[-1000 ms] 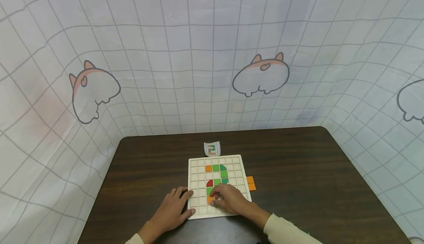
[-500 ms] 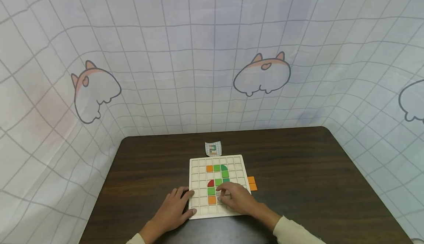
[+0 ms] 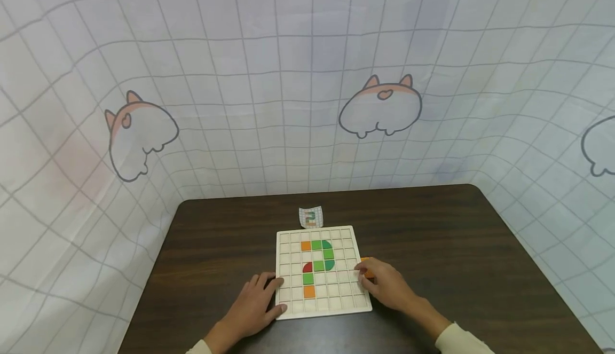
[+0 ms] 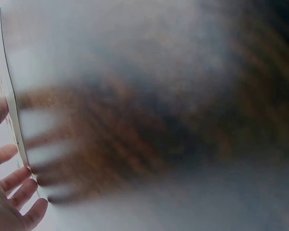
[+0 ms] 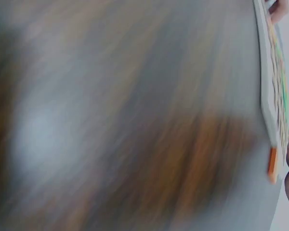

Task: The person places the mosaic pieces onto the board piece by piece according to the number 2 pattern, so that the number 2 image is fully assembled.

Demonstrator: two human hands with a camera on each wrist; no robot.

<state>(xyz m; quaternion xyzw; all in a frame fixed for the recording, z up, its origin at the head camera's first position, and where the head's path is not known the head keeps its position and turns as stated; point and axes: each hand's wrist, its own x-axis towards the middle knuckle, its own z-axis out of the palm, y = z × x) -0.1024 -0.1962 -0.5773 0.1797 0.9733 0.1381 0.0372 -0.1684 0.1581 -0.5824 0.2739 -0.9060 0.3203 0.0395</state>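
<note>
A cream gridded board [image 3: 343, 305] lies on the dark table, with a winding line of orange, green and red tiles [image 3: 308, 278] set in its squares. Against its left edge rests my left hand [image 3: 254, 303], thumb and fingertips on the rim; the left wrist view shows those fingers [image 4: 25, 193] spread along the edge. My right hand [image 3: 390, 285] is over the board's right edge, fingers bent and thumb apart from them. Beneath its fingertips are orange tiles [image 3: 369, 274], partly hidden by the hand. In the right wrist view an orange tile [image 5: 272, 161] sits at the board's corner beside the fingers.
A small printed card [image 3: 310, 218] showing a coloured pattern lies just beyond the board's far edge. The dark wooden table [image 3: 447, 236] extends to both sides. Behind it hangs a white gridded cloth [image 3: 269, 103] with cartoon animal drawings.
My right hand has left the orange tile in the lower part of the board and moved right to the orange tiles by the board's edge. The left hand stays at the left rim.
</note>
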